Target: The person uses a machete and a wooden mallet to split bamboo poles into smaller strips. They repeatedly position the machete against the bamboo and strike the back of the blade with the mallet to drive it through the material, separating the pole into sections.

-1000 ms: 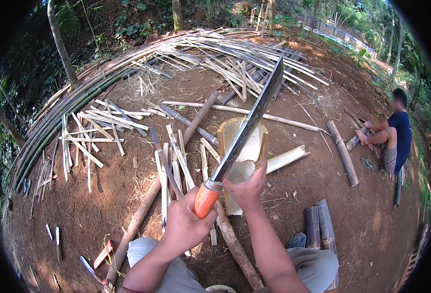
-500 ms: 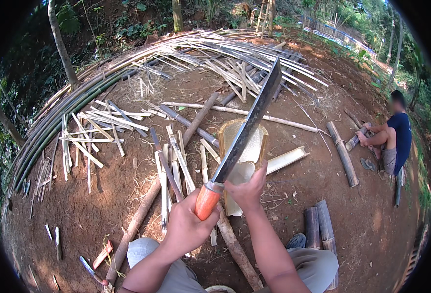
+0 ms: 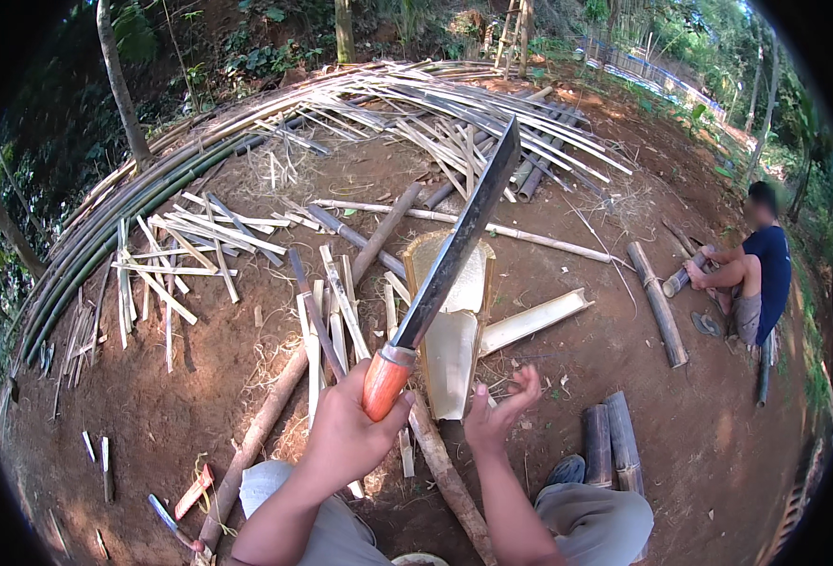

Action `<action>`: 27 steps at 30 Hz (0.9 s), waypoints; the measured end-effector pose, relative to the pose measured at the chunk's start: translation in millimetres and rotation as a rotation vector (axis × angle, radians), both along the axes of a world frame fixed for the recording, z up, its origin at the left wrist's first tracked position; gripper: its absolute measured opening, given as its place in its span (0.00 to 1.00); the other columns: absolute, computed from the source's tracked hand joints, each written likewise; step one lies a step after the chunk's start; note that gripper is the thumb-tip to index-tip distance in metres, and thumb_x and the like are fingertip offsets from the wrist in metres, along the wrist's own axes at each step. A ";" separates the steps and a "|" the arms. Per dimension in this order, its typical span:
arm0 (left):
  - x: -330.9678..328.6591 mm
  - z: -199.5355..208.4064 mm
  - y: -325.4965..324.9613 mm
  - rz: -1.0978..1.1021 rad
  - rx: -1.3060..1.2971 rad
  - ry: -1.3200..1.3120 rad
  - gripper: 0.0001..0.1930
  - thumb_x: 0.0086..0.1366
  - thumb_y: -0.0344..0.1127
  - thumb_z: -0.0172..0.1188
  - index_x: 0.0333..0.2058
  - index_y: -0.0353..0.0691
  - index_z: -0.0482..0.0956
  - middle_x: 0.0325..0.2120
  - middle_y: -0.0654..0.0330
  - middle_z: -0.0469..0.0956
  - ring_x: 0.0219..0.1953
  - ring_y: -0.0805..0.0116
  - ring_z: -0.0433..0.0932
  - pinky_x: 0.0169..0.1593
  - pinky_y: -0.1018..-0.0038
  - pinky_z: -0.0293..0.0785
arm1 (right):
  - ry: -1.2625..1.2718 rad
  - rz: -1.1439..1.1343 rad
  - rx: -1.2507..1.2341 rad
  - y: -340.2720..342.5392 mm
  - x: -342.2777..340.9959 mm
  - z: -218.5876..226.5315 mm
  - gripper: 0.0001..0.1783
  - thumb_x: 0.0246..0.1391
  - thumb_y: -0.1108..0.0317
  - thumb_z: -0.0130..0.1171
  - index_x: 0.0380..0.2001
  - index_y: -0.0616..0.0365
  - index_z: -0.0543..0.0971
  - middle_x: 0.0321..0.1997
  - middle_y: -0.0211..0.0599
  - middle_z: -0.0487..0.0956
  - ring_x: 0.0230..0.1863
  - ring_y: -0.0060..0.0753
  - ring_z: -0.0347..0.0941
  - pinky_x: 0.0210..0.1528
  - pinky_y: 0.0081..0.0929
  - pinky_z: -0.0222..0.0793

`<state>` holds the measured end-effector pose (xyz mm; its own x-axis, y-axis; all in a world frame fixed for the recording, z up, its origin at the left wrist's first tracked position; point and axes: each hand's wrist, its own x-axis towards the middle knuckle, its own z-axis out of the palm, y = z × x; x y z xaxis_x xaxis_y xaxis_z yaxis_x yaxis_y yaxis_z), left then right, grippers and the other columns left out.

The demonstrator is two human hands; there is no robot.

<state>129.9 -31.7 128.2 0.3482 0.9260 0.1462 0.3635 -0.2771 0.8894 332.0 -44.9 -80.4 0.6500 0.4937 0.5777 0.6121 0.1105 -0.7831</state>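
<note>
At left, the bare left hand (image 3: 352,429) is closed around the orange wooden handle of a long, dark steel knife (image 3: 442,283), its blade slanted up and rightward. Beyond it, a pale, trough-shaped split bamboo piece (image 3: 451,368) is now less hidden. At right, the bare right hand (image 3: 499,415) has just been drawn back from beside the blade, leaving the knife held one-handed; it is held open, fingers loosely curled, apparently touching nothing.
</note>
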 end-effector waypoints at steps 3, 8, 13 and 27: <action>-0.7 1.5 0.0 -0.021 -0.026 -0.042 0.15 0.64 0.32 0.67 0.48 0.34 0.79 0.24 0.57 0.78 0.25 0.70 0.76 0.33 0.70 0.74 | -0.049 -0.023 -0.463 -61.7 -23.6 -108.3 0.45 0.56 0.52 0.65 0.65 0.68 0.56 0.58 0.56 0.60 0.59 0.54 0.60 0.68 0.52 0.53; -11.2 10.0 -9.1 -0.004 0.016 0.034 0.13 0.64 0.33 0.66 0.45 0.35 0.78 0.23 0.55 0.78 0.28 0.62 0.77 0.34 0.67 0.75 | 0.098 0.145 -0.351 -62.1 -55.2 -100.4 0.42 0.57 0.54 0.63 0.65 0.68 0.59 0.59 0.56 0.63 0.62 0.54 0.61 0.65 0.47 0.58; -9.0 3.5 -12.8 -0.035 0.003 0.035 0.14 0.63 0.32 0.68 0.45 0.35 0.80 0.21 0.58 0.77 0.23 0.74 0.73 0.31 0.71 0.73 | -0.063 0.129 0.198 -1.7 -10.7 107.8 0.41 0.58 0.62 0.63 0.69 0.66 0.59 0.60 0.55 0.72 0.62 0.49 0.68 0.63 0.45 0.61; -17.1 -3.5 -17.1 -0.075 0.011 -0.076 0.12 0.62 0.31 0.67 0.43 0.35 0.80 0.22 0.55 0.79 0.23 0.68 0.77 0.32 0.69 0.74 | -0.041 0.159 0.140 38.3 -2.9 187.2 0.10 0.63 0.72 0.63 0.44 0.69 0.83 0.26 0.42 0.83 0.28 0.17 0.75 0.33 0.23 0.71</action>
<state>112.8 -48.8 124.7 0.4039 0.8959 0.1848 0.2731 -0.3109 0.9104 329.1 -6.6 106.9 0.5443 0.5012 0.6727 0.6095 0.3147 -0.7277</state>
